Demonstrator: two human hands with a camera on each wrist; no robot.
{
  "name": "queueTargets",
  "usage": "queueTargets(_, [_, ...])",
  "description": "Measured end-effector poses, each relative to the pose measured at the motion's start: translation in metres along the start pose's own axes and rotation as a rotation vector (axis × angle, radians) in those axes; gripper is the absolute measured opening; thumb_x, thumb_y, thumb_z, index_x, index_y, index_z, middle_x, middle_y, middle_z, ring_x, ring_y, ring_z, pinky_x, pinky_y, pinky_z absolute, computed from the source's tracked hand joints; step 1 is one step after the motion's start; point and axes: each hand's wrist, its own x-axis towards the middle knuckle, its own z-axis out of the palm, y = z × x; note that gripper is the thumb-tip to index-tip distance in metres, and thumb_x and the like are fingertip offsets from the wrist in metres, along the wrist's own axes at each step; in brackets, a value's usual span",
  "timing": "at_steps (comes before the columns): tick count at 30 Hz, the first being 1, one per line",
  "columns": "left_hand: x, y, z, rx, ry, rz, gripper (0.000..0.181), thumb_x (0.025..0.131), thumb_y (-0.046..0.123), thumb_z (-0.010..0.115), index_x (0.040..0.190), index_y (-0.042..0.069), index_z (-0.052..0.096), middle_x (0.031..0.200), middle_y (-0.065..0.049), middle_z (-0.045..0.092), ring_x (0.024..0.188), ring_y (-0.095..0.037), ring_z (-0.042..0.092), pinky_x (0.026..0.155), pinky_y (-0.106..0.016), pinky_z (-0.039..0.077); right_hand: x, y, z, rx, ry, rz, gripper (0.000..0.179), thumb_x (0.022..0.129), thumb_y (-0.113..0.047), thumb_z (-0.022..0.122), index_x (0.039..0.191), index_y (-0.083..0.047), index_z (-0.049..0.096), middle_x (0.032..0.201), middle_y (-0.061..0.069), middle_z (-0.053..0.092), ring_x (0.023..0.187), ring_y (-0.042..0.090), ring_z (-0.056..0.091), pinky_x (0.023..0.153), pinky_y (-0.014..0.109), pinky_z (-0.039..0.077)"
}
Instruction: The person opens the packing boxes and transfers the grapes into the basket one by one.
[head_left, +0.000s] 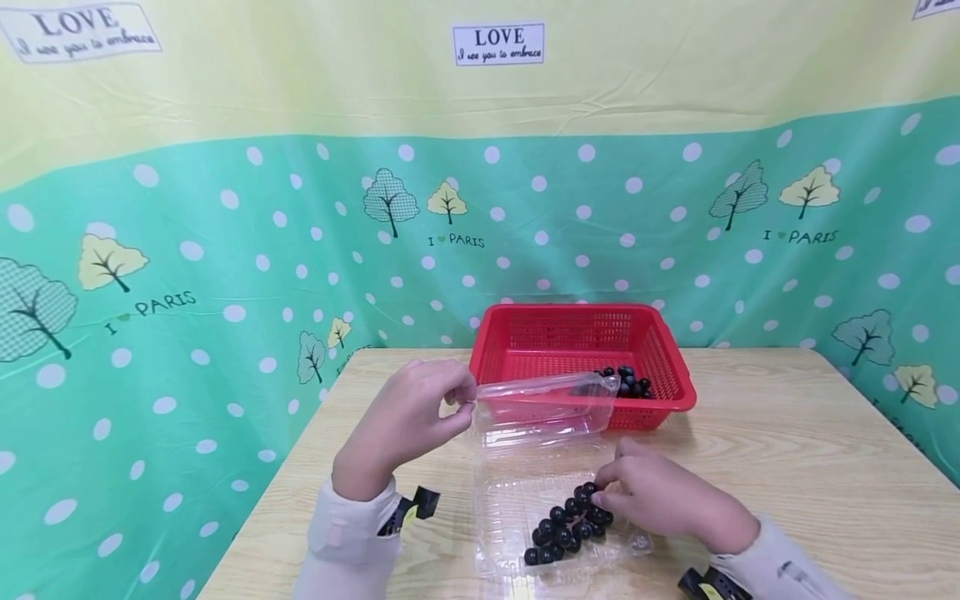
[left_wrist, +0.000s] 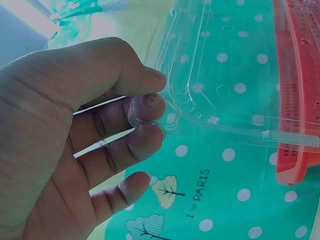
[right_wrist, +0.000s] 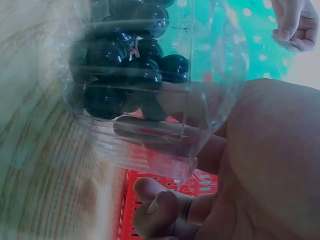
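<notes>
Grapes (head_left: 562, 535) black | container (head_left: 501, 518) clear | basket (head_left: 678, 398) red | table (head_left: 787, 467) pale woodgrain | backdrop (head_left: 555, 204) green — white dots

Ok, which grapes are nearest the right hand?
The bunch lying in the open clear box, one end at the right hand; the other grapes sit farther off, in the red basket.

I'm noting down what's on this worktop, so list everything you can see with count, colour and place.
Clear box: one, colourless, front of table
Lid: one, colourless, raised at the clear box's far side
Grape bunch: one, black, in the clear box
Basket: one, red, farther back
Other grapes: several, partly hidden, black, in the basket
Table: one, pale wood
Cloth: at least one, green and yellow, behind
Wrist straps: two, black
Sleeves: two, whitish
Left hand: one, bare, pinching the lid
Right hand: one, bare, at the grape bunch
</notes>
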Motion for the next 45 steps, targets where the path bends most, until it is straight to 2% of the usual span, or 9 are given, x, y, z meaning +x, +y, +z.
queueTargets(5, [0.0003, -0.0004, 0.0002, 0.002, -0.001, -0.001, 0.016, 0.082, 0.007, 0.073, 0.084, 0.020, 0.064, 0.077, 0.011, 0.063, 0.073, -0.005, 0.058, 0.070, -0.024, 0.051, 0.0012, 0.0011, 0.0003, 0.034, -0.037, 0.009, 0.024, 0.095, -0.041, 0.071, 0.106, -0.022, 0.080, 0.086, -0.009, 0.052, 0.079, 0.006, 0.044, 0.068, 0.025, 0.042])
queueTargets(13, [-0.0002, -0.0002, -0.0004, 0.006, -0.005, -0.009, 0.016, 0.082, 0.007, 0.073, 0.084, 0.020, 0.064, 0.077, 0.010, 0.064, 0.074, -0.006, 0.058, 0.070, -0.024, 0.051, 0.0012, 0.0009, -0.0021, 0.163, -0.125, -0.017, 0.024, 0.095, -0.039, 0.070, 0.108, -0.021, 0.079, 0.090, -0.005, 0.054, 0.081, 0.006, 0.048, 0.073, 0.027, 0.044])
queueTargets(19, [0.0000, -0.0001, -0.0003, 0.002, -0.002, -0.009, 0.016, 0.082, 0.007, 0.073, 0.084, 0.020, 0.064, 0.077, 0.011, 0.064, 0.074, -0.006, 0.058, 0.070, -0.025, 0.051, 0.0002, 0.0023, -0.0011, 0.192, -0.125, -0.041, 0.021, 0.095, -0.036, 0.070, 0.108, -0.021, 0.078, 0.091, -0.006, 0.055, 0.083, 0.004, 0.049, 0.074, 0.028, 0.045])
queueTargets(27, [0.0005, 0.0000, 0.0001, 0.006, -0.002, -0.002, 0.016, 0.082, 0.007, 0.073, 0.084, 0.020, 0.064, 0.077, 0.010, 0.064, 0.074, -0.006, 0.058, 0.070, -0.025, 0.051, 0.0006, 0.0039, -0.0003, 0.203, -0.127, -0.035, 0.012, 0.094, -0.036, 0.072, 0.091, -0.024, 0.070, 0.090, -0.002, 0.052, 0.078, 0.007, 0.048, 0.070, 0.026, 0.043])
queueTargets(34, [0.0003, 0.0007, 0.0002, 0.015, -0.006, -0.004, 0.016, 0.082, 0.007, 0.074, 0.084, 0.020, 0.064, 0.078, 0.011, 0.064, 0.074, -0.005, 0.059, 0.071, -0.025, 0.052, 0.0003, 0.0009, -0.0025, 0.208, -0.120, -0.013, 0.022, 0.092, -0.038, 0.075, 0.078, -0.027, 0.062, 0.090, 0.001, 0.051, 0.076, 0.010, 0.049, 0.067, 0.026, 0.043])
queueTargets(45, [0.0003, 0.0009, -0.0008, 0.018, -0.009, -0.010, 0.016, 0.082, 0.007, 0.073, 0.083, 0.021, 0.063, 0.077, 0.011, 0.063, 0.074, -0.005, 0.058, 0.071, -0.025, 0.051, -0.0034, -0.0032, -0.0049, 0.177, -0.113, -0.013, 0.020, 0.090, -0.030, 0.078, 0.076, -0.024, 0.064, 0.091, 0.000, 0.051, 0.078, 0.007, 0.049, 0.066, 0.024, 0.044])
